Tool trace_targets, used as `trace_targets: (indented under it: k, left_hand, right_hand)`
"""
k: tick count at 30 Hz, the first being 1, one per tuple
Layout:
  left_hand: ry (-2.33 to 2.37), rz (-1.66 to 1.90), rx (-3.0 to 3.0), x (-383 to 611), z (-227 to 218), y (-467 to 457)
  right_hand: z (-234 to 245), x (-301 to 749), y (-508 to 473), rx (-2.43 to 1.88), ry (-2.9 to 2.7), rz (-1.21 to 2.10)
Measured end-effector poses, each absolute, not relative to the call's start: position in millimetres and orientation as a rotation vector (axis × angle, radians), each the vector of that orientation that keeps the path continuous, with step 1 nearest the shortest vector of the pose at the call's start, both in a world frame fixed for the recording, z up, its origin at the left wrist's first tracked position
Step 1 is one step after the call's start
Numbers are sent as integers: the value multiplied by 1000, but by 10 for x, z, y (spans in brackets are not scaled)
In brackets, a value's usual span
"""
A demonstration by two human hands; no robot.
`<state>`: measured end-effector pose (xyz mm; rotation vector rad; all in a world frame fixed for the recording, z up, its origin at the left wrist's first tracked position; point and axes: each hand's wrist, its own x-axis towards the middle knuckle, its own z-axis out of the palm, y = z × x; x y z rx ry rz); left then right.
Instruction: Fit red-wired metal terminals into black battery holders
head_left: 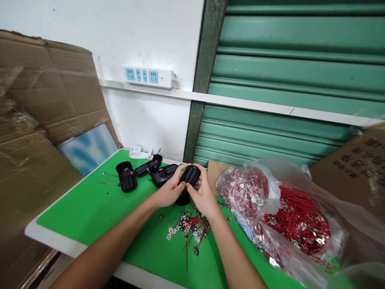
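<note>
My left hand and my right hand both grip a black plastic housing, one at each side, with the thumbs meeting at its near edge. What lies under the thumbs is too small to make out. Below the hands, a loose pile of metal contact plates with red wires is spread over the green mat. Just left of the held piece lie more black housings, partly behind my left hand. Farther left, another black housing has a thin wire across it.
Clear plastic bags hold many red-wired metal plates on the right of the green table. Cardboard boxes stand at the left and right. A power strip is on the wall, beside a green shutter.
</note>
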<state>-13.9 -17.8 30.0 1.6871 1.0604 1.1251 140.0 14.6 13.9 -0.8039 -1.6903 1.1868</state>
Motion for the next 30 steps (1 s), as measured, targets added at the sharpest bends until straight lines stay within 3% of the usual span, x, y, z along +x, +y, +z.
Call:
trace_targets:
  k: [11,19,30]
  left_hand:
    - [1078,1155,1688,-93,319,-208]
    - [962,1200,1247,-95,326,-145]
    - [941,1153,1321,-101,324,-182]
  right_hand:
    - [137,1397,158,-788,-1625,1237]
    - [211,1482,259,-679,-1556,1408]
    - [202,1462,277,-679,-1351,1537]
